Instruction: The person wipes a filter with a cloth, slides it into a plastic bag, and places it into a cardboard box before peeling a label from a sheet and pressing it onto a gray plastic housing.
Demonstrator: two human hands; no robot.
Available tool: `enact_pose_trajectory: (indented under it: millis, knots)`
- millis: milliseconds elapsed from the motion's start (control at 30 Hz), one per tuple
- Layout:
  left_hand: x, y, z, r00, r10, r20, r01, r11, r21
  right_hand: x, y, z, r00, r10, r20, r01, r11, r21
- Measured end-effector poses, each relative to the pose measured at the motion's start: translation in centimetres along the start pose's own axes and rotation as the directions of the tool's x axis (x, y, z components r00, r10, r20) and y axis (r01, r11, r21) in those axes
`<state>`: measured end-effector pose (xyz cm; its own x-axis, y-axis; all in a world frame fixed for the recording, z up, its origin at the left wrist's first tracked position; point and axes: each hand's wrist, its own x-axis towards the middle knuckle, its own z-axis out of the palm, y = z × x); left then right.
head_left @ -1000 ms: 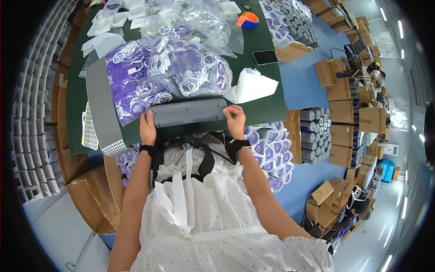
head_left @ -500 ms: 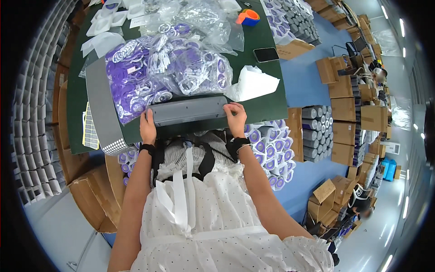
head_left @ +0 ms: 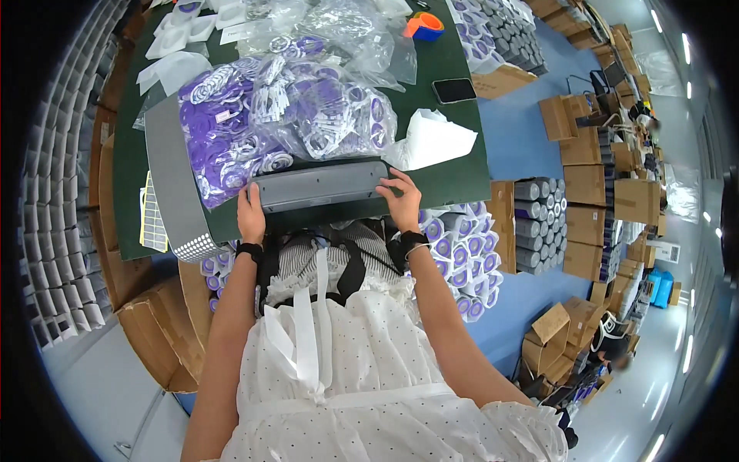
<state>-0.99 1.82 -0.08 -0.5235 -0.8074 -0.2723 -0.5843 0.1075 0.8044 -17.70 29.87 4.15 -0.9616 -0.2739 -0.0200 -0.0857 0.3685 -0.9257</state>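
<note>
A long dark grey panel point(head_left: 319, 187) lies crosswise at the table's near edge, with small dark marks along it. My left hand point(head_left: 251, 218) grips its left end, thumb on top. At the right end, my right hand point(head_left: 401, 200) has its thumb and fingers on the panel's corner, the fingers a little apart. Right behind the panel are clear bags of purple and white ring-shaped parts point(head_left: 331, 115). A lighter grey curved sheet point(head_left: 171, 169) with white dots at its near end lies left of my left hand.
White crumpled wrap point(head_left: 439, 140), a phone point(head_left: 454, 91) and an orange-and-blue tape roll point(head_left: 423, 28) lie on the green table point(head_left: 454, 181). Yellow label sheets point(head_left: 154, 215) are at the left. Several purple-and-white wrapped rolls point(head_left: 464, 258) stand below the right edge, near open cartons point(head_left: 158, 331).
My right hand's fingers have spread slightly and shifted on the panel's right end. The panel's right end has moved a little away from me. My left hand stays nearly in place.
</note>
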Motion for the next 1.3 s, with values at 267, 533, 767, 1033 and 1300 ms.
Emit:
enact_pose_trajectory:
  millis: [267, 533, 767, 1033, 1300]
  knots:
    - [0.1, -0.1, -0.1, 1.0, 0.009, 0.011, -0.009, 1.0, 0.01, 0.1, 0.5, -0.1, 0.999, -0.013, 0.033, 0.015, 0.996, -0.091]
    - [-0.3, 0.1, -0.2, 1.0, 0.012, 0.004, -0.012, 1.0, -0.009, 1.0, 0.3, 1.8, 0.987, 0.133, -0.094, -0.154, 0.95, -0.272]
    - [0.0, -1.0, 0.1, 0.998, 0.051, 0.024, -0.045, 0.974, -0.222, 3.7, 1.3, 0.2, 0.79, 0.609, 0.064, -0.612, 0.779, 0.137]
    - [0.6, -1.8, 0.4, 0.962, -0.165, 0.217, 0.243, 0.879, -0.41, 3.5, -3.5, 3.7, 0.999, 0.031, -0.027, -0.04, 0.899, -0.437]
    - [0.8, -1.3, 0.2, 0.944, -0.181, 0.276, 0.29, 0.856, -0.429, 1.0, -10.3, 15.2, 0.633, -0.252, 0.732, -0.03, 0.937, 0.348]
